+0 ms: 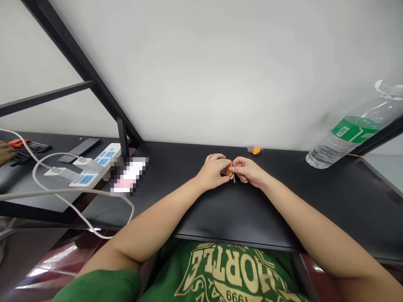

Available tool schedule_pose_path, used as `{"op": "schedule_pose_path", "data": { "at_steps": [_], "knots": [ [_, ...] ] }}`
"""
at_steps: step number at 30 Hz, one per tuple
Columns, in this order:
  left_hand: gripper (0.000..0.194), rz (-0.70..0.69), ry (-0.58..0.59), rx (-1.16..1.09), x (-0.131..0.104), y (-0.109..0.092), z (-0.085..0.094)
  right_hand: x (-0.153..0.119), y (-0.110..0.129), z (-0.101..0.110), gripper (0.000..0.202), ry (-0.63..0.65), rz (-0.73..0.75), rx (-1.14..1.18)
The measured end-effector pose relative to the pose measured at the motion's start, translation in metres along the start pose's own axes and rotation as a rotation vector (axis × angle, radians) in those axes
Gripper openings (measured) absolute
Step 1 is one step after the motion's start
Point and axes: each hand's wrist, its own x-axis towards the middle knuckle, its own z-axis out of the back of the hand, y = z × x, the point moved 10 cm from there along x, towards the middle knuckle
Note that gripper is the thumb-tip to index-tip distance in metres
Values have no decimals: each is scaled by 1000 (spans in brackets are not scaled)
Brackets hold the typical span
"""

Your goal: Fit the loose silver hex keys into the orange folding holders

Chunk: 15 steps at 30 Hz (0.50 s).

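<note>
Near the middle of the black table, a hex key set with an orange holder is between my two hands. My left hand curls round its left side, thumb below and fingers above, with metal keys showing between them. At the holder's right side, my right hand pinches with thumb and forefinger; fingers partly cover the orange part. A short metal end pokes out below it. Farther back, by the wall, lies a second hex key set with an orange holder, touched by neither hand.
A large water bottle with a green label stands at the right. To the left are a blurred-out phone, a white power strip with plugs and looping white cables, and a black frame post. Another person's hand shows far left.
</note>
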Motion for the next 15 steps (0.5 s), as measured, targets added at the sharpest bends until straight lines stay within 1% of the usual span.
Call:
{"op": "schedule_pose_path", "data": {
  "at_steps": [2,3,4,6,7,8,9,11,13,15],
  "knots": [
    [39,3,1,2,0,1,0,2,-1,6,44,-38,-5,-91],
    [41,10,3,-5,0,3,0,3,1,14,42,-88,13,-174],
    [42,19,6,-15,0,5,0,4,6,25,39,-158,52,-296],
    [43,46,12,-35,1,9,1,2,23,47,29,-329,177,-629],
    [43,58,13,-41,1,12,2,1,30,53,22,-390,242,-817],
    [43,67,11,-44,2,13,3,1,34,56,16,-417,282,-971],
    [43,74,5,-45,2,15,4,3,34,56,18,-407,296,-1089],
    [44,80,-8,-39,3,16,5,7,28,53,24,-349,275,-1236],
    [45,78,-10,-34,3,17,4,10,24,48,23,-307,218,-1333],
    [45,70,-1,-35,3,18,2,10,23,46,21,-306,127,-1407]
  ]
}}
